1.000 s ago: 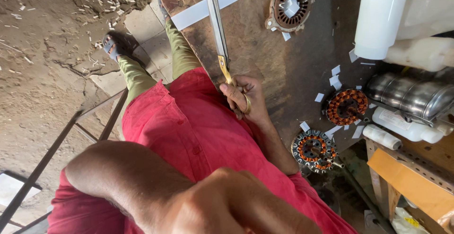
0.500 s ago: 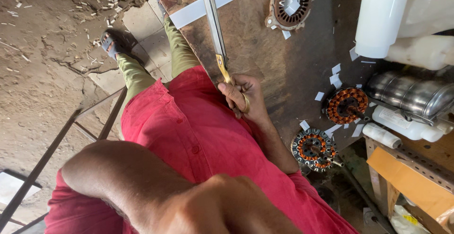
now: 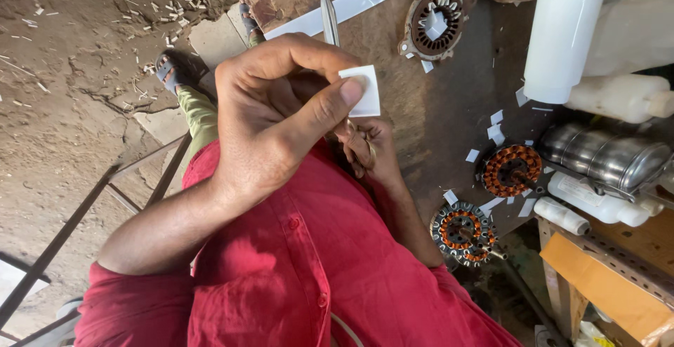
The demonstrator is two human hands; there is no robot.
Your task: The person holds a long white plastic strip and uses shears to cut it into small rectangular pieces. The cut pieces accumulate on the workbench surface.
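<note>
My left hand (image 3: 281, 108) is raised in the middle of the view and pinches a small white paper square (image 3: 366, 91) between thumb and forefinger. Partly hidden behind it, my right hand (image 3: 375, 150) rests against my red shirt and grips the handles of long scissors (image 3: 328, 17). Their blades point away from me over the brown worktable (image 3: 435, 94). A long white paper strip (image 3: 365, 0) lies on the table beyond the blade tip.
Two copper-wound motor stators (image 3: 512, 170) (image 3: 463, 231) and a bare stator (image 3: 437, 21) lie on the table among white paper bits (image 3: 495, 126). A white roll (image 3: 565, 31), a metal cylinder (image 3: 607, 157) and a white bottle (image 3: 597, 199) stand at the right. Dirt floor at left.
My left hand has risen from low near the camera to the middle of the view, now showing the white square. The scissors have shifted slightly left.
</note>
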